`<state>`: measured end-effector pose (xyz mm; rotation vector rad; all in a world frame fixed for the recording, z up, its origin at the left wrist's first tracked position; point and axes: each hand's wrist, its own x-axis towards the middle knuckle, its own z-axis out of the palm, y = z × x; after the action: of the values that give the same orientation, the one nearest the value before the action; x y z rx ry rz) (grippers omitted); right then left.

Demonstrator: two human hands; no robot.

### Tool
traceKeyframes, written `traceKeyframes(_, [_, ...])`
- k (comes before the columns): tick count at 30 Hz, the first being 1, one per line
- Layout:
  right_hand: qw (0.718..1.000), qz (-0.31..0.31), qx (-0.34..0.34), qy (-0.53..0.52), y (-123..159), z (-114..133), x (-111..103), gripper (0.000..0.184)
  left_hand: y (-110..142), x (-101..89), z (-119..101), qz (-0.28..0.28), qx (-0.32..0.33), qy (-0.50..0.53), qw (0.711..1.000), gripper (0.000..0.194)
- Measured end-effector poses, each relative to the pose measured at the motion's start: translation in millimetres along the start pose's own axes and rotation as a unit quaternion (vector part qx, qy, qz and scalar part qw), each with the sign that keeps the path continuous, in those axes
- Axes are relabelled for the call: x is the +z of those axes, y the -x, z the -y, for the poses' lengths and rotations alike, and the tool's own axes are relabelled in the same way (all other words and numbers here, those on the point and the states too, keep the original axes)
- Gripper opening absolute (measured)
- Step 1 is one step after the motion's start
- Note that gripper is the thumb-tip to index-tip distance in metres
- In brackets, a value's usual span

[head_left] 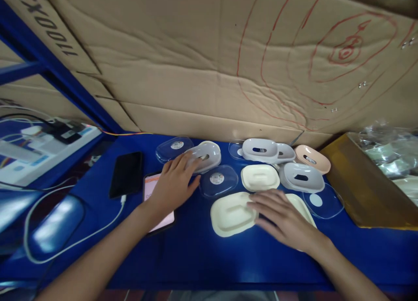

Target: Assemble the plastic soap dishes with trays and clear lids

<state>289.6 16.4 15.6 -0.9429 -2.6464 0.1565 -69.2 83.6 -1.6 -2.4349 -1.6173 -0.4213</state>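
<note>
cream soap dish (230, 214) half hidden under right hand (281, 218), phone screen (156, 192) partly covered (text unreadable)

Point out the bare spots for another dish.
Bare blue table runs along the near edge, below your left hand, right hand and the cream dish. Another patch lies between the black phone and the clear lid. Dishes and lids crowd the back right.

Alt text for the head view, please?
The left hand touches a pale grey plastic soap dish and the right hand a cream one, among more dishes and clear lids on a blue table. A black phone lies further left.
</note>
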Motion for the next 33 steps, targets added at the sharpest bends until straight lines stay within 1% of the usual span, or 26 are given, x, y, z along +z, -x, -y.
traceKeyframes(2, [0.999,0.031,-0.035,-0.011,-2.6,13.5,4.2,0.044,-2.7,8.2,11.2,0.028,-0.016,0.0,0.999,0.043])
traceKeyframes(4, [0.997,0.044,-0.058,-0.009,-4.4,20.4,11.3,0.036,-5.1,14.3,18.7,0.042,-0.021,0.02,0.999,0.04])
traceKeyframes(6, [0.997,0.034,-0.072,-0.003,-5.1,21.3,17.6,0.027,-7.9,15.4,22.2,0.023,-0.017,0.055,0.998,0.037])
traceKeyframes(8, [0.996,0.022,-0.081,-0.006,-4.2,18.8,19.6,0.025,-9.4,9.7,19.3,-0.033,0.003,0.096,0.995,0.033])
traceKeyframes(10, [0.997,0.011,-0.077,-0.011,-2.2,15.1,15.3,0.03,-6.8,-2.8,7.3,-0.1,0.049,0.136,0.984,0.03])
traceKeyframes(11, [0.998,-0.003,-0.067,-0.011,-1.0,12.9,11.0,0.037,-3.1,-10.9,-2.4,-0.126,0.08,0.152,0.977,0.029])
traceKeyframes(12, [0.998,-0.03,-0.052,-0.008,0.3,10.5,5.5,0.046,2.2,-19.2,-14.1,-0.137,0.119,0.164,0.97,0.029])
traceKeyframes(14, [0.995,-0.101,-0.022,0.004,2.5,5.3,-7.0,0.067,16.7,-34.0,-39.8,-0.142,0.202,0.156,0.956,0.029])
traceKeyframes(15, [0.992,-0.125,-0.013,0.01,3.3,2.6,-12.9,0.075,24.7,-39.0,-51.9,-0.138,0.237,0.144,0.951,0.029])
traceKeyframes(16, [0.991,-0.131,-0.009,0.015,3.9,0.1,-17.8,0.079,32.1,-42.1,-62.3,-0.128,0.263,0.131,0.947,0.03])
traceKeyframes(17, [0.993,-0.117,-0.01,0.018,4.2,-2.2,-21.4,0.078,38.3,-43.1,-70.3,-0.119,0.28,0.122,0.945,0.029])
traceKeyframes(19, [0.998,-0.055,-0.017,0.021,4.2,-5.6,-23.5,0.067,45.5,-40.5,-79.2,-0.094,0.308,0.11,0.94,0.025])
traceKeyframes(20, [0.999,-0.025,-0.019,0.02,4.0,-6.6,-22.0,0.06,46.5,-38.0,-80.5,-0.083,0.32,0.108,0.938,0.023])
traceKeyframes(22, [1.0,0.01,-0.026,0.01,3.9,-6.9,-15.6,0.049,45.2,-32.9,-79.5,-0.062,0.34,0.104,0.933,0.021])
traceKeyframes(26, [0.998,0.04,-0.052,-0.01,3.7,-2.5,-0.9,0.041,41.6,-28.7,-75.8,-0.038,0.365,0.097,0.925,0.016])
traceKeyframes(30, [0.995,0.068,-0.066,-0.019,0.1,3.6,5.4,0.038,41.7,-27.2,-76.7,-0.017,0.405,0.079,0.911,0.014])
traceKeyframes(31, [0.995,0.07,-0.067,-0.02,-1.1,4.6,6.0,0.038,41.2,-26.4,-76.5,-0.015,0.407,0.083,0.909,0.015])
traceKeyframes(33, [0.995,0.07,-0.067,-0.018,-2.9,6.3,6.6,0.038,38.3,-24.8,-73.7,-0.022,0.395,0.119,0.911,0.023])
